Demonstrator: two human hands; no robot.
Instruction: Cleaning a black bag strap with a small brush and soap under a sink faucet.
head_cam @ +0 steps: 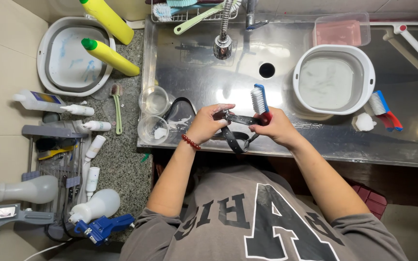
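My left hand (208,122), with a red bead bracelet at the wrist, pinches one end of a black strap (235,137) over the front edge of a steel sink (204,72). The strap loops down between both hands. My right hand (276,126) grips a blue and red scrub brush (260,100) with white bristles, its head pointing up, and also touches the strap's other end. A black shoe-like item (180,115) lies in the sink just left of my left hand.
A white basin of cloudy water (334,79) sits in the sink's right half, with a second brush (384,110) beside it. Two clear cups (154,116) stand at the sink's left edge. Yellow bottles (110,54), a grey basin (73,55) and spray bottles crowd the left counter. The faucet (223,38) hangs above.
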